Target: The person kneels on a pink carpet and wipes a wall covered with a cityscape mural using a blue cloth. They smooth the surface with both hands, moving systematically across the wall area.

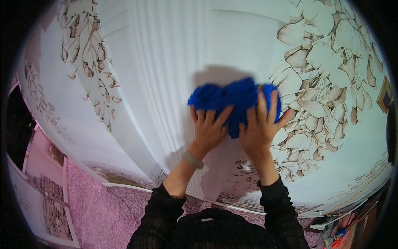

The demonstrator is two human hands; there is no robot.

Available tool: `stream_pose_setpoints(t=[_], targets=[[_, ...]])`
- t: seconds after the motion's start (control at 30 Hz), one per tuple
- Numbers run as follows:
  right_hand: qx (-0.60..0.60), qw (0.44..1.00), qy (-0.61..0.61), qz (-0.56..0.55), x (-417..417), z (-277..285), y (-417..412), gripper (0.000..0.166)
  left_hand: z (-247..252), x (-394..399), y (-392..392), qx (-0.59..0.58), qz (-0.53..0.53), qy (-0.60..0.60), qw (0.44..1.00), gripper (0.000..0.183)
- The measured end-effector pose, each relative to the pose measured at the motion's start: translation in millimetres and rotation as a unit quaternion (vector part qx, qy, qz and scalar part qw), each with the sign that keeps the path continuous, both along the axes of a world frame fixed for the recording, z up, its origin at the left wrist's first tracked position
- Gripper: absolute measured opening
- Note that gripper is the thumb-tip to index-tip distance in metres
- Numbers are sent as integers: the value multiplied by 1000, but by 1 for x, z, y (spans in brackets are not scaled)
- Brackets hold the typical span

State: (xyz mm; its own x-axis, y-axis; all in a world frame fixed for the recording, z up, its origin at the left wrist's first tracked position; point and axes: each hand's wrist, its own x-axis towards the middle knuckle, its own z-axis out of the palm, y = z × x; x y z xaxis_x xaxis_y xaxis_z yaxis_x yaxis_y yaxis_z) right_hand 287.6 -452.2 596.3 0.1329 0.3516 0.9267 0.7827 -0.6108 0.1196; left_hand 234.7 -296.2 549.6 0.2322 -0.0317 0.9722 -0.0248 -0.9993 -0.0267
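A bright blue cloth (pixel 238 96), bunched and slightly blurred, lies against a pale wall panel printed with brown-outlined flowers (pixel 320 81). My left hand (pixel 210 129), with a greyish band round its wrist, presses the cloth's lower left edge with spread fingers. Over the cloth's right part lies my right hand (pixel 261 124), fingers spread and thumb pointing out to the right. Part of the cloth hangs down between the two hands. Whether the fingers pinch the cloth or only lie on it is partly hidden by its folds.
Pink carpet (pixel 99 211) runs along the panel's lower edge. A small framed picture (pixel 385 95) is at the far right. Tools and cables with orange and blue parts (pixel 340 233) lie at the lower right. Printed panels (pixel 46 186) and a dark opening (pixel 20 127) show on the left.
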Motion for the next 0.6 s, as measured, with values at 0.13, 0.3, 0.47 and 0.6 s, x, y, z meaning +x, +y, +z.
stream_pose_setpoints(t=[0.13,0.3,0.47,0.6], targets=[[106,993,-53,-21,6,63,17,57,86,5,5,50,-2,-39,998,60],[85,995,-50,-4,-1,66,33,51,84,8,17,31,0,-46,998,57],[-49,997,-20,58,-10,-5,42,36,-31,-1,33,-59,27,-10,998,52],[-78,994,1,80,-16,-21,42,34,-47,-14,38,-49,30,18,998,51]])
